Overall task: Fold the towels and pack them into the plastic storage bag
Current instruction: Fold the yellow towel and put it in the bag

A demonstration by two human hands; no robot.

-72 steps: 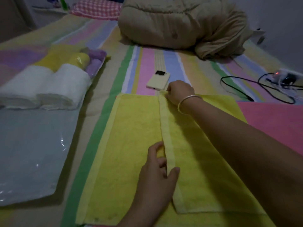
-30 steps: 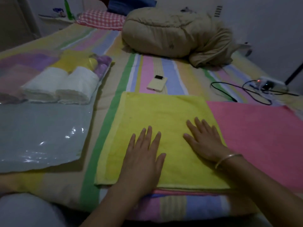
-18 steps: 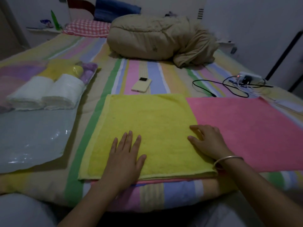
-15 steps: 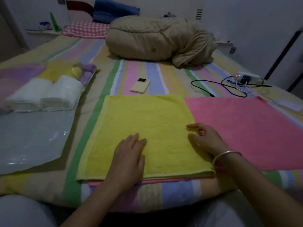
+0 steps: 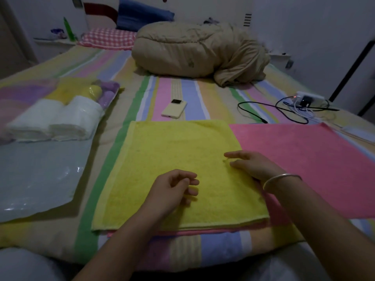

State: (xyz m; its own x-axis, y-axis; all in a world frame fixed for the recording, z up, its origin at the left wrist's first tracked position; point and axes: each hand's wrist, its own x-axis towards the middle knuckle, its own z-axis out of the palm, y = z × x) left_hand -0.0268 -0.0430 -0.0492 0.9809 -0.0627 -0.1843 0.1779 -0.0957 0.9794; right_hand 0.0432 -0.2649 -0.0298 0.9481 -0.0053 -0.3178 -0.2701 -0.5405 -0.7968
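Head view: yellow towel [image 5: 172, 155] lies folded flat on the bed [image 5: 192, 94], and both hands are on it! Left hand [image 5: 172, 191] sits toward the towel's 6 o'clock edge, fingers loosely curled, gripping nothing. Right hand [image 5: 253, 165] rests at the 3 o'clock edge, fingers reaching fairly straight, nothing pinched. Pink towel [image 5: 314, 165] spreads beneath, out to 3 o'clock. Plastic storage bag [image 5: 40, 175] lies at 9 o'clock, rolled white towels [image 5: 60, 120] at its far end.
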